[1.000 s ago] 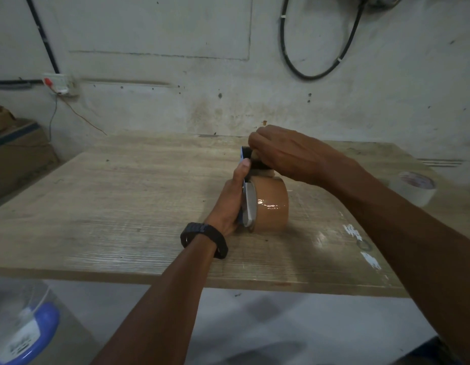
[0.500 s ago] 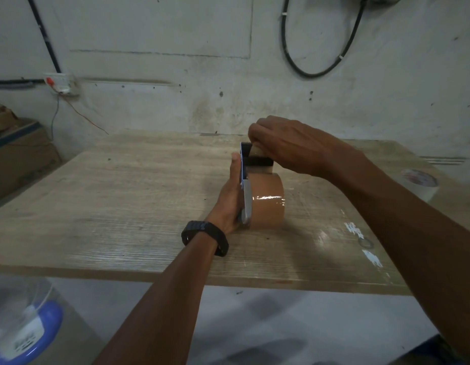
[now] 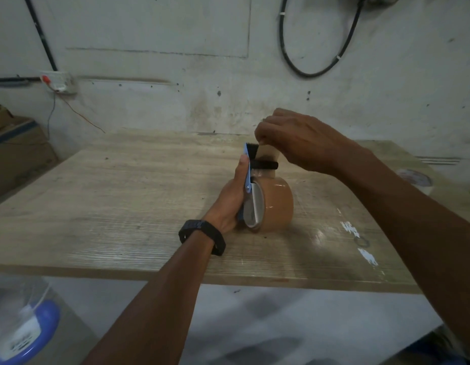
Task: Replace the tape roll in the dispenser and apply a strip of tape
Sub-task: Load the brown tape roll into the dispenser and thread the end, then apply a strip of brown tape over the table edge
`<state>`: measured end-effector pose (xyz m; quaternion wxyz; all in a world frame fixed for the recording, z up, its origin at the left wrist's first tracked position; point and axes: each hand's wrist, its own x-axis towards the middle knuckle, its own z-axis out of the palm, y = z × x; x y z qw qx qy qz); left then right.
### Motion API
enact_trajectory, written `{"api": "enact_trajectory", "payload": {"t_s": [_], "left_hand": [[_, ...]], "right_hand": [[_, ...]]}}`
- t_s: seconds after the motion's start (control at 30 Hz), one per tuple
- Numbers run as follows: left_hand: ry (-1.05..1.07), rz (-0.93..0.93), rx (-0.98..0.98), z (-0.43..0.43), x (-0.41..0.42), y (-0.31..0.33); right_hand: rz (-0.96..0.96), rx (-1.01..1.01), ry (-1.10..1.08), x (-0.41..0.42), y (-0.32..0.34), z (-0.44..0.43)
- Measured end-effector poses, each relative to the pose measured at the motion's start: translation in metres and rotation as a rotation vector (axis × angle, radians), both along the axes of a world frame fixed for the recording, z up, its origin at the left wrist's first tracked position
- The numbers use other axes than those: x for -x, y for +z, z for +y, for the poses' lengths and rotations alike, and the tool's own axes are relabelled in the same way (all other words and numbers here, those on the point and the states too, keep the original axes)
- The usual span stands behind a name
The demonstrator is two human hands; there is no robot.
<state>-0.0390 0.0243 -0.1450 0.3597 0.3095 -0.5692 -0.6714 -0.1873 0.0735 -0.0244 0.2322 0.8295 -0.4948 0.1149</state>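
A blue tape dispenser [image 3: 247, 164] stands on edge near the middle of the wooden table [image 3: 123, 206], with a brown tape roll [image 3: 277, 205] mounted in it. My left hand [image 3: 232, 198] grips the dispenser's blue side plate from the left. My right hand [image 3: 294, 139] is above the dispenser, its fingertips pinching the free end of the brown tape [image 3: 268, 154]. That strip runs up from the roll past the black roller bar [image 3: 265, 165] to beside the toothed blade [image 3: 252, 146].
A second roll of pale tape [image 3: 415, 180] lies at the table's right edge, partly behind my right forearm. White marks and a small ring [image 3: 361, 242] sit on the table's front right. A cardboard box [image 3: 15, 154] stands far left, a blue-rimmed container [image 3: 20, 320] below left.
My right hand has lifted off the top of the dispenser, drawing the brown tape end upward past the roller. The dispenser and my left hand have stayed in place.
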Motion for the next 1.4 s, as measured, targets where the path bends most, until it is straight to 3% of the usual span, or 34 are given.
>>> {"api": "enact_trajectory", "payload": {"t_s": [0.17, 0.5, 0.6, 0.73, 0.93, 1.1, 1.23, 1.4], "left_hand": [[-0.018, 0.117, -0.043, -0.001, -0.001, 0.001], [-0.056, 0.26, -0.098, -0.006, -0.005, 0.001], [-0.04, 0.353, -0.085, -0.007, -0.004, 0.005], [-0.077, 0.435, -0.022, -0.005, -0.005, 0.02], [-0.071, 0.489, -0.05, -0.009, -0.004, 0.018], [0.025, 0.475, -0.056, -0.002, 0.0, 0.018], [0.164, 0.425, -0.078, 0.008, 0.004, 0.028], [0.175, 0.385, -0.101, 0.019, 0.005, 0.03]], "right_hand": [[-0.238, 0.013, -0.06, 0.001, 0.001, -0.003], [-0.291, 0.003, 0.025, 0.003, 0.002, 0.001], [-0.494, 0.035, 0.038, 0.003, -0.001, 0.009], [-0.846, 0.196, 0.055, 0.0, -0.024, 0.026], [-0.902, 0.603, 0.036, -0.021, -0.061, 0.07], [-0.763, 0.373, -0.224, -0.051, -0.11, 0.064], [-0.841, 0.274, -0.387, -0.062, -0.117, 0.051], [-0.974, 0.213, -0.407, -0.06, -0.117, 0.044]]}}
